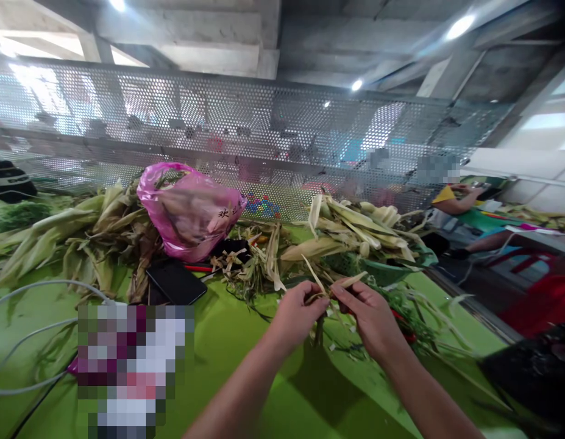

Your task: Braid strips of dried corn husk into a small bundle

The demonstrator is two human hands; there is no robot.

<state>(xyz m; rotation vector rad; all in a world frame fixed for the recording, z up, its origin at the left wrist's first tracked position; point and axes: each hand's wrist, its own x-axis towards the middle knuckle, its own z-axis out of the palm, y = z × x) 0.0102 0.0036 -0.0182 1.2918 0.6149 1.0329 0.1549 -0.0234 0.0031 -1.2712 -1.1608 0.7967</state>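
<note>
My left hand [298, 314] pinches pale strips of corn husk [315, 274] above the green tabletop. Close beside it, my right hand [367, 314] grips the same small bunch, with one husk strip [355, 280] sticking out past its fingers. Just behind the hands, a green basket [414, 261] is heaped with dried corn husks [364, 228]. Husk scraps and thin stalks [259, 268] lie to the left of the hands. How the strips are joined between my fingers is hidden.
Left stand a pink plastic bag [195, 207], a black phone [176, 281], heaped husks [81, 238] and white cables [35, 285]. Green sprigs [408, 311] lie right. A perforated metal screen [264, 122] rises behind the table [227, 366]. Another person's arm [465, 201] shows at far right.
</note>
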